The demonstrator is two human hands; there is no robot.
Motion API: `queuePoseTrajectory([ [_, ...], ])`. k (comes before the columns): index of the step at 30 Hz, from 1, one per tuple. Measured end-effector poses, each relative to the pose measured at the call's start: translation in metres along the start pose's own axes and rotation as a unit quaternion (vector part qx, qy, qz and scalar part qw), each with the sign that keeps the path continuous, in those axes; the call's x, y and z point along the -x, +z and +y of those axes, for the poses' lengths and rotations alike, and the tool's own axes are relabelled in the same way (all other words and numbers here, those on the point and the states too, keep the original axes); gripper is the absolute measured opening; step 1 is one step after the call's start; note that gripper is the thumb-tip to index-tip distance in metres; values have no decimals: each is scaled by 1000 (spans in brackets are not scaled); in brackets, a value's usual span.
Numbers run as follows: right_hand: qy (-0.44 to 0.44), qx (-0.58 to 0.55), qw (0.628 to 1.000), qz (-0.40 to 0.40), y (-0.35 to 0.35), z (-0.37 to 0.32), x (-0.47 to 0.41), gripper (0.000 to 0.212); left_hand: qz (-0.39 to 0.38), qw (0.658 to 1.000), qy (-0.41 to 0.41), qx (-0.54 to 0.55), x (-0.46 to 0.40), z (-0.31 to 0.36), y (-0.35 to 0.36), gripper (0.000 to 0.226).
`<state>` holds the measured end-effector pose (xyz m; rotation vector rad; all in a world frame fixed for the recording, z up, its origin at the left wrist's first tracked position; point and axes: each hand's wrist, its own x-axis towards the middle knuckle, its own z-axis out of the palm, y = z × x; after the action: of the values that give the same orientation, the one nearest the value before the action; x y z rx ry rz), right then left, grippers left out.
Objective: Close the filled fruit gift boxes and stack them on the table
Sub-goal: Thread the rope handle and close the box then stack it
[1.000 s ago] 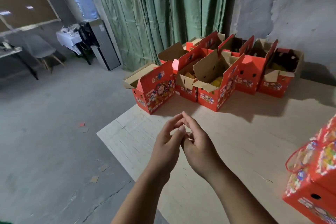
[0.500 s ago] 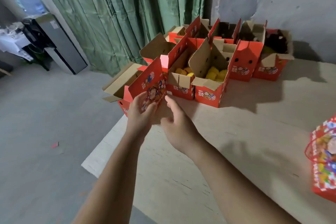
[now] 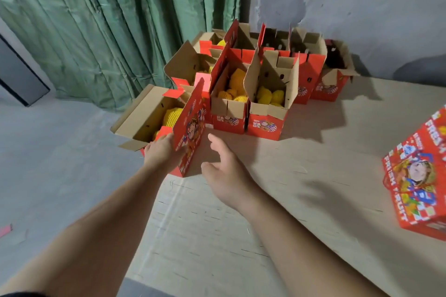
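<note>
Risk: the nearest open box [image 3: 166, 125] sits at the table's [image 3: 241, 236] left edge, so a hard tug on its flap could tip it off and spill the netted fruit [image 3: 172, 116].
Box position: near-left of the open cluster, directly ahead of both hands.
Left hand [image 3: 161, 152]: grips the box's near red flap.
Right hand [image 3: 224, 173]: open, fingers spread, empty, just right of the box.
Closed box [image 3: 420, 190]: far right, well apart.
</note>
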<state>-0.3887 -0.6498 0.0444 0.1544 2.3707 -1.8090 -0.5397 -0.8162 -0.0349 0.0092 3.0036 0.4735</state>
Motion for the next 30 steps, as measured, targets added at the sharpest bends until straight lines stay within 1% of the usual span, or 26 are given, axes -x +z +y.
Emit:
queuePoseTrajectory([
  [1,4,-1,1000,3,3,1,-2,68,16,1000,22,8,-3,-2,1,28],
  [2,8,0,1000,5,7,3,-4,68,36,999,38,15,-6,-3,3,26],
  [4,17,2,1000,8,11,9,-6,69,71,996,55,1,-8,-3,6,32],
  [5,21,1,1000,13,11,12,-6,69,75,995,66,-10,-6,-1,8,33],
  [9,33,9,999,39,6,23,-4,70,41,989,141,-22,14,23,22,31],
  [13,54,53,994,73,-11,42,7,67,39,990,123,48,62,55,35,38],
  [14,68,63,992,83,-17,49,11,67,31,990,130,46,79,66,39,36],
  [18,120,71,982,129,-49,76,44,72,-19,985,170,30,156,126,58,16],
  [20,122,56,977,164,-76,89,71,64,-40,980,195,14,198,162,74,7],
  [21,118,54,975,182,-93,96,87,57,-57,975,216,5,219,182,84,6],
  [23,118,68,967,216,-134,113,121,46,-95,960,264,-2,261,226,103,11],
  [25,133,99,953,255,-183,133,158,25,-129,944,305,-12,300,275,120,17],
  [26,140,116,945,274,-209,144,177,22,-139,937,321,-9,321,301,127,20],
  [27,144,130,939,285,-236,156,194,23,-142,930,338,0,342,326,135,22],
  [30,149,176,928,291,-314,192,249,23,-160,907,387,32,403,396,155,34],
])
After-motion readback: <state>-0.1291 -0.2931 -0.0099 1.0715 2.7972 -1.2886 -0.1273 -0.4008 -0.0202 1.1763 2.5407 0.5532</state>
